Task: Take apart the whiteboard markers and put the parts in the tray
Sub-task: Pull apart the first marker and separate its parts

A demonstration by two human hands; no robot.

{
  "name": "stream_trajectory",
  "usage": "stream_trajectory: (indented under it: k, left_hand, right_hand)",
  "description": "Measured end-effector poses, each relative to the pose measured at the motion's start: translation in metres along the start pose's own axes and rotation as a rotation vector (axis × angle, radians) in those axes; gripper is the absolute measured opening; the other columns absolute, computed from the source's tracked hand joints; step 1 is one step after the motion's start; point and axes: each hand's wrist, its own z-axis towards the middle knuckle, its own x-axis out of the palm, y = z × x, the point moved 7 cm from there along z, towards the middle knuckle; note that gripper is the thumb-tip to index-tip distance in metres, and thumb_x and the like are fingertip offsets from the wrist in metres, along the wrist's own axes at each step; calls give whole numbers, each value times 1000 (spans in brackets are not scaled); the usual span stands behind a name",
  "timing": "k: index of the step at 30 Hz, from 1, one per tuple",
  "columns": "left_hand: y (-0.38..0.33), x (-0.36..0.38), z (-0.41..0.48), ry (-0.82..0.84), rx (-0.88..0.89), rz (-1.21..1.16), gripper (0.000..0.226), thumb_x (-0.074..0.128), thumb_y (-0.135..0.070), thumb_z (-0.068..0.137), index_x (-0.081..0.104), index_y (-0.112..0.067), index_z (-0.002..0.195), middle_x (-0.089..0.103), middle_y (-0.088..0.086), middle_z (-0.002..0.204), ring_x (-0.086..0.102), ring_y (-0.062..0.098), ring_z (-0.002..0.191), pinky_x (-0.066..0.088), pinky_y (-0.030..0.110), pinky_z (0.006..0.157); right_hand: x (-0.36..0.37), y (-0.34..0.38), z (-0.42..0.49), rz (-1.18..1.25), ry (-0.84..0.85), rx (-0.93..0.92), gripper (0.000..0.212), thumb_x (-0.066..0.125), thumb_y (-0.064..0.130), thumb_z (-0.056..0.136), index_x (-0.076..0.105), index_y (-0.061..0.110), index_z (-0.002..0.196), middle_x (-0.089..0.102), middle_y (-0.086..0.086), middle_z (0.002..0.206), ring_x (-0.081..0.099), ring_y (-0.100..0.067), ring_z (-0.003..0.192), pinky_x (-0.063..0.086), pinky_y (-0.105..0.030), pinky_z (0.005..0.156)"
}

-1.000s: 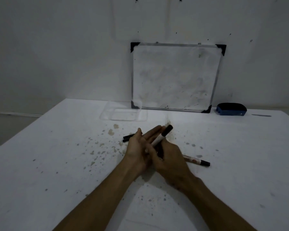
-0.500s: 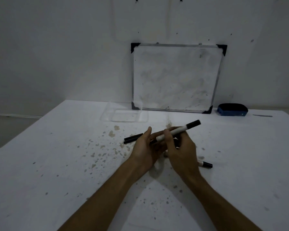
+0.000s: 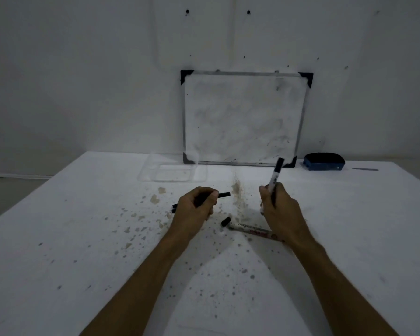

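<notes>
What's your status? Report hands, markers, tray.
Left hand grips black piece. Right hand grips marker. Another marker on table. Tray looks empty.

The whiteboard (image 3: pixel 244 117) stands at the table's (image 3: pixel 58 238) far edge, with the tray (image 3: pixel 172 172) before its left corner. The eraser (image 3: pixel 324 161) lies right of the whiteboard. A marker (image 3: pixel 250 230) lies mid-table.

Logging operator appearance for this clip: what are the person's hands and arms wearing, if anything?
Nothing visible: the left hand and right hand are bare, without gloves, rings or a watch. Both forearms are uncovered to the frame's bottom edge; no sleeves, bands or markings show.
</notes>
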Motion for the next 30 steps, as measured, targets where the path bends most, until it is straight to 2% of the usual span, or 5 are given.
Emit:
stream_trajectory:
  k: [6,12,15,24,30]
  left_hand:
    - [-3,2,-7,-23,81,65,12,72,-23,96,75,-15,103,76,1,83,69,1,68,54,13,62]
    - [2,7,-5,23,89,131,12,69,-22,98,76,-18,106,79,-1,89,75,11,81,61,26,79]
    - [1,9,-6,53,92,148,12,67,-20,99,76,-18,107,79,-1,90,74,9,81,61,26,78]
    - [-8,4,-5,124,97,186,5,69,-21,98,74,-19,98,79,-4,82,75,11,74,60,23,69]
    - [-29,-37,-6,48,4,494,46,53,-63,95,74,-23,98,77,-6,83,74,9,72,54,23,65]
  right_hand:
    - [9,-31,16,-357,81,-106,35,43,39,106,73,22,116,68,-10,96,59,-17,77,39,-27,65]
    - [6,-31,9,-506,36,-88,32,61,51,94,75,33,116,72,0,110,64,-21,95,52,-38,85]
    - [7,-7,1,-334,19,-164,30,63,46,95,71,35,122,66,7,118,57,-17,110,41,-41,100]
    - [39,42,-24,-266,50,-463,27,61,43,95,74,24,110,72,7,105,59,-13,99,37,-32,87]
    - [41,46,-27,-204,46,-395,14,70,33,92,74,27,105,63,10,96,54,-10,93,44,-37,88]
